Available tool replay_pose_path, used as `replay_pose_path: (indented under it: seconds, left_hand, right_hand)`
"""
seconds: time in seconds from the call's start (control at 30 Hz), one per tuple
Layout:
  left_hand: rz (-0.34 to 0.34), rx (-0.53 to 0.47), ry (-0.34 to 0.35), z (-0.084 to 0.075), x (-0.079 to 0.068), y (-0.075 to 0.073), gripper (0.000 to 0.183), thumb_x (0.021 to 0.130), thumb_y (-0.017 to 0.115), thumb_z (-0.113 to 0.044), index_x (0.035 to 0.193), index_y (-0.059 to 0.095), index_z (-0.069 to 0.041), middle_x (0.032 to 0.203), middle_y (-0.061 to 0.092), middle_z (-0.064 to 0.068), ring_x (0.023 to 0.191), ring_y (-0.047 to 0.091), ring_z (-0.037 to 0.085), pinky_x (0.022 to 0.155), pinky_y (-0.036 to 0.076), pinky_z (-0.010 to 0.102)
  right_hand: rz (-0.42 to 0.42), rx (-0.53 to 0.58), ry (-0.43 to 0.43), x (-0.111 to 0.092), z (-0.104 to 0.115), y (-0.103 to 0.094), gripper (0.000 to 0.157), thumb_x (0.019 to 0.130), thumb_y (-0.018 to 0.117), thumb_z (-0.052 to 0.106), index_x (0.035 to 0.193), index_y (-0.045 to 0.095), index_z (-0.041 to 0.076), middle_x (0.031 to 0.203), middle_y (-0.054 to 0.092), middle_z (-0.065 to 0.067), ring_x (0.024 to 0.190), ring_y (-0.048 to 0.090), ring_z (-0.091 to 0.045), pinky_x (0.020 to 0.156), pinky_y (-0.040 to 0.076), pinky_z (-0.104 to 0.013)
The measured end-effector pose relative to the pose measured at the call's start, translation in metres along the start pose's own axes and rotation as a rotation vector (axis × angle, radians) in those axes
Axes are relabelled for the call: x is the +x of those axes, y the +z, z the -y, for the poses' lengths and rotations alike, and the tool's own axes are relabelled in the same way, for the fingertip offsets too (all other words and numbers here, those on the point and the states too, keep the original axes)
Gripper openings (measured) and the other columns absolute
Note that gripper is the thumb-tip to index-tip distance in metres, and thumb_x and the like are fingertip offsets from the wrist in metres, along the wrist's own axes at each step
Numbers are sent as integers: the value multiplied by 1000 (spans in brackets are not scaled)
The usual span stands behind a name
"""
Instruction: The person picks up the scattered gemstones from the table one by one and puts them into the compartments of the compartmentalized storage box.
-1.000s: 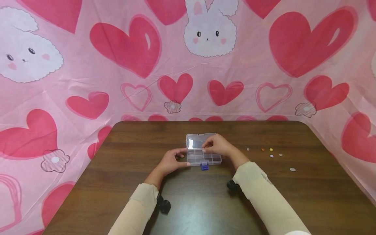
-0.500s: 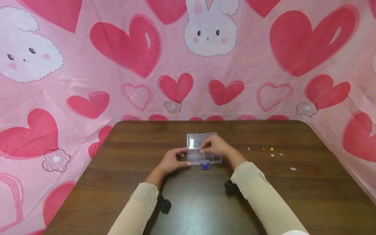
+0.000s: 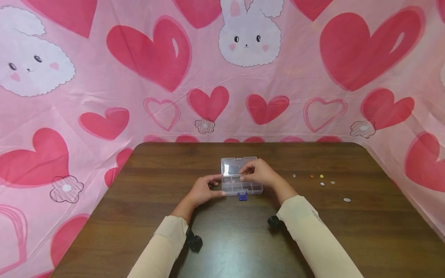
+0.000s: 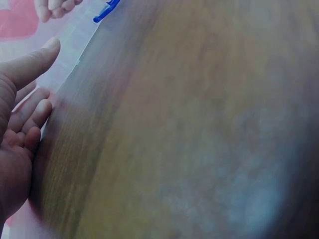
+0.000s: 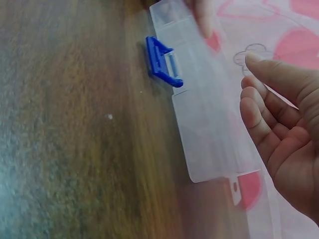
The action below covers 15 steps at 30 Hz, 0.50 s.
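Observation:
A clear plastic compartment box (image 3: 256, 190) lies on the table with its lid (image 3: 229, 165) raised at the back. Its blue latch (image 3: 242, 197) hangs at the front. My left hand (image 3: 201, 192) grips the box's left end, thumb at the front corner and fingers toward the back. Over the back compartments is my right hand (image 3: 260, 172), its fingers loosely bent. The right wrist view shows a gap between thumb and index fingertip, with nothing visible in it. What lies inside the compartments is too small to make out.
Several small stones lie on the table's right side, among them a yellow stone (image 3: 321, 176), an orange-brown stone (image 3: 311, 176) and a larger white stone (image 3: 347, 200). Behind the brown table (image 3: 167, 162) hangs a pink cloth (image 3: 295, 81) with hearts and rabbits.
My right hand shifted slightly left over the box, then back a little to the right. The left hand and the box stay in place.

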<state>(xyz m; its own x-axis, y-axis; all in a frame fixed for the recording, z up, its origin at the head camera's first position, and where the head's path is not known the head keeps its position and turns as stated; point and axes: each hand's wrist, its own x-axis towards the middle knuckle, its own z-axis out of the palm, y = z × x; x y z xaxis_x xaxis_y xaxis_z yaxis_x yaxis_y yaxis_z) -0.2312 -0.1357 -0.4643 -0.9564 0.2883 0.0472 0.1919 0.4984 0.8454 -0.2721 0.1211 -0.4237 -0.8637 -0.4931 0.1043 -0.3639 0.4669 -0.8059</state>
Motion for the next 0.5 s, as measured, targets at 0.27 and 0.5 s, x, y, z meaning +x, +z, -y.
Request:
replay_pose_path:
  seconds: [0.27,0.5]
  left_hand:
    - [-4,1,-5,-1,0,0,61,72,88,-25,127,66,-13,111,67,1,98,58,19,89,46,41]
    - [0,3,-23,0,1,0,61,72,89,-27,128,66,-15,109,66,0,98,58,19,89,46,40]
  right_hand:
    - [-46,65,6,-13,6,-7,21,79,82,11,95,75,1,84,70,-2,78,61,-20,70,52,-32]
    - [-75,76,-22,-23,5,-10,27,77,83,10,99,73,-3,86,69,-4,77,61,-19,69,52,-29]
